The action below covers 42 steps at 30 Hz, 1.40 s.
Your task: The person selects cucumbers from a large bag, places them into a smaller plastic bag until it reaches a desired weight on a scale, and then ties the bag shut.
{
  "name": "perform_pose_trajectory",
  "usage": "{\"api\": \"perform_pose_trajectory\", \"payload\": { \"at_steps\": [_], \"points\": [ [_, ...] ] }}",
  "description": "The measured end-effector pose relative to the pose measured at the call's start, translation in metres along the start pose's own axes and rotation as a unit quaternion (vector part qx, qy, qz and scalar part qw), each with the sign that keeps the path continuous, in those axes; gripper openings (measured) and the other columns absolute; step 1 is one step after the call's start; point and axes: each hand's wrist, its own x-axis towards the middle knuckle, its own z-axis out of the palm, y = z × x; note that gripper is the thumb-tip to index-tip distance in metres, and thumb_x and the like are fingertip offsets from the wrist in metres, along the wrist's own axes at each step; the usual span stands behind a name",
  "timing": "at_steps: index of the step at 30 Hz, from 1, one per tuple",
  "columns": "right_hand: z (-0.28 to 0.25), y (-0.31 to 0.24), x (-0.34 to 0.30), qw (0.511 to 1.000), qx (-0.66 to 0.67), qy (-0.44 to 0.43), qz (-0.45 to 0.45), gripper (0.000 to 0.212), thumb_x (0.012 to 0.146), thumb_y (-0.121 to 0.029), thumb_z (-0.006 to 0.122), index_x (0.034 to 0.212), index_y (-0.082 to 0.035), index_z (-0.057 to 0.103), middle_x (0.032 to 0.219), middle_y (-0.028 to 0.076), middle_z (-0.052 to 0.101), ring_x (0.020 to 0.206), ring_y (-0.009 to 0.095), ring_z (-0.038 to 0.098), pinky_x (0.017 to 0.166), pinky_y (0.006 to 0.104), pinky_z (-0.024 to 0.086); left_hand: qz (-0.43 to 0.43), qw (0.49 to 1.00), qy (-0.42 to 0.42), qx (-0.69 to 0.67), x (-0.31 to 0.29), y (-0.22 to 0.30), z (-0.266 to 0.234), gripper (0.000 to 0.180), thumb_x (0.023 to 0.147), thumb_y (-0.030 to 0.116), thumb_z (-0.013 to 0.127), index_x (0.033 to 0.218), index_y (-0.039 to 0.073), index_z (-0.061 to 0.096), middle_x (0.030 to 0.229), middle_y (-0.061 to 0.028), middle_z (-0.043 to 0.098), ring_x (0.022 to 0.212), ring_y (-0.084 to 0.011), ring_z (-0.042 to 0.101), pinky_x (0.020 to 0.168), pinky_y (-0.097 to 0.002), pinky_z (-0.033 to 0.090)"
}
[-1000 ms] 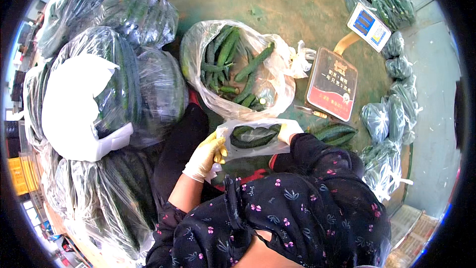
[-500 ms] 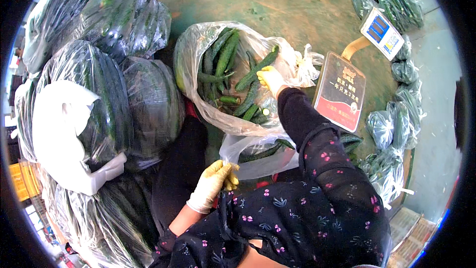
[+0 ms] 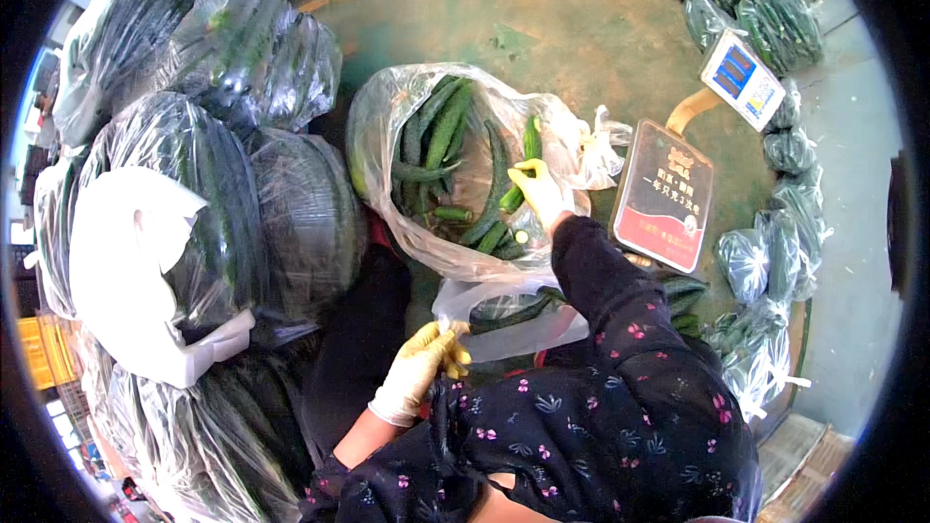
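My right hand (image 3: 544,190), in a yellowish glove, is closed around a bumpy green cucumber (image 3: 532,139) over the right side of a large open clear bag (image 3: 369,116). Inside that bag lie several cucumbers (image 3: 449,123), some long and some short or broken. My left hand (image 3: 418,364), gloved too, pinches the left edge of a smaller clear plastic bag (image 3: 557,331) close to my lap. Dark green cucumbers (image 3: 513,314) lie in this smaller bag. The fingertips of my right hand partly cover the held cucumber.
A flat scale (image 3: 666,196) with a raised display (image 3: 743,77) stands to the right. Big filled cucumber bags (image 3: 184,203) crowd the left, with white plastic (image 3: 121,271) draped over them. Small tied bags (image 3: 775,242) line the wall at right. Loose cucumbers (image 3: 683,295) lie below the scale.
My right hand has drawn the cucumber back toward me and turned it from slanting to nearly lengthwise. My left hand keeps its grip on the small bag. The whole view has shifted slightly.
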Motion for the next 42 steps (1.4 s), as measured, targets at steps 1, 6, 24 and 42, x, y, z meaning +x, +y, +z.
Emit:
{"api": "perform_pose_trajectory", "payload": {
  "at_steps": [1, 6, 24, 42],
  "points": [
    [-0.013, -0.01, -0.01, 0.996, 0.052, -0.059, 0.034, 0.027, 0.084, -0.016, 0.063, 0.109, -0.009, 0.055, 0.086, 0.005, 0.057, 0.077, 0.015, 0.056, 0.067, 0.0275, 0.045, 0.01, 1.0, 0.017, 0.009, 0.0, -0.003, -0.002, 0.024, 0.095, 0.02, 0.047, 0.111, 0.005, 0.057, 0.073, -0.0055, 0.062, 0.057, -0.0104, 0.055, 0.054, -0.0194, 0.043],
    [-0.058, -0.073, -0.071, 0.891, 0.376, -0.241, 0.085, 0.052, 0.082, -0.011, 0.062, 0.13, -0.011, 0.039, 0.102, 0.009, 0.056, 0.088, 0.024, 0.061, 0.075, 0.0365, 0.052, 0.065, 0.997, 0.029, 0.002, 0.012, -0.024, -0.013, 0.028, 0.092, 0.018, 0.051, 0.117, 0.006, 0.056, 0.073, -0.0046, 0.062, 0.057, -0.0102, 0.054, 0.053, -0.0189, 0.041],
    [-0.046, 0.041, -0.153, 0.667, -0.583, -0.461, -0.05, 0.037, 0.074, -0.02, 0.059, 0.109, -0.008, 0.064, 0.09, 0.016, 0.066, 0.088, 0.032, 0.063, 0.079, 0.039, 0.048, 0.087, 0.992, 0.053, -0.073, 0.015, -0.02, -0.015, 0.04, 0.09, 0.035, 0.055, 0.122, 0.012, 0.054, 0.055, 0.0005, 0.05, 0.041, -0.008, 0.042, 0.044, -0.0226, 0.046],
    [0.091, -0.009, -0.039, 0.631, -0.655, -0.383, -0.164, 0.031, 0.079, -0.013, 0.056, 0.109, -0.012, 0.062, 0.111, 0.007, 0.061, 0.109, 0.028, 0.053, 0.086, 0.0481, 0.041, 0.023, 0.999, 0.018, -0.021, -0.001, 0.0, -0.006, 0.042, 0.094, 0.021, 0.049, 0.132, 0.006, 0.041, 0.068, -0.0032, 0.06, 0.055, -0.0096, 0.056, 0.049, -0.0179, 0.04]
  ]
}}
